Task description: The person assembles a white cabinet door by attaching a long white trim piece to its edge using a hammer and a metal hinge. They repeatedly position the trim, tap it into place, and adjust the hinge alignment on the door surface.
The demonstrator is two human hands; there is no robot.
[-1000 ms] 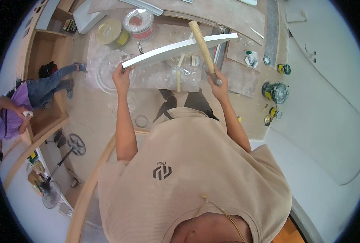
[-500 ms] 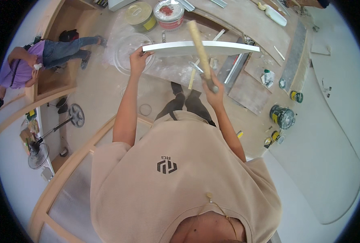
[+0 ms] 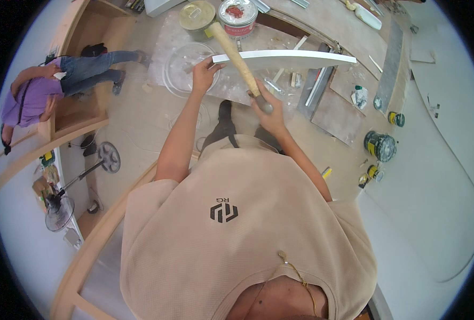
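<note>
My left hand [image 3: 203, 76] is closed on the left end of a long white board [image 3: 295, 57], whose edge bows slightly upward in view. In my right hand [image 3: 269, 111] is a tan, rod-shaped tool [image 3: 236, 58] with a grey lower end; its exact kind is unclear. The rod slants up and left, crossing in front of the board near its left end. Whether rod and board touch, I cannot tell. My right fingers wrap the rod near its grey end.
Beyond the board, a dusty worktable [image 3: 167, 37] carries an olive tin [image 3: 197, 16] and a red-and-white tin [image 3: 237, 18]. Green-black tubs [image 3: 380, 146] stand on the right. A person in purple [image 3: 31, 96] is at left, near a pedestal fan [image 3: 61, 213].
The rod's upper end has swung left across the board, and my right hand has moved slightly left. The view has shifted, with the board and left hand appearing farther right.
</note>
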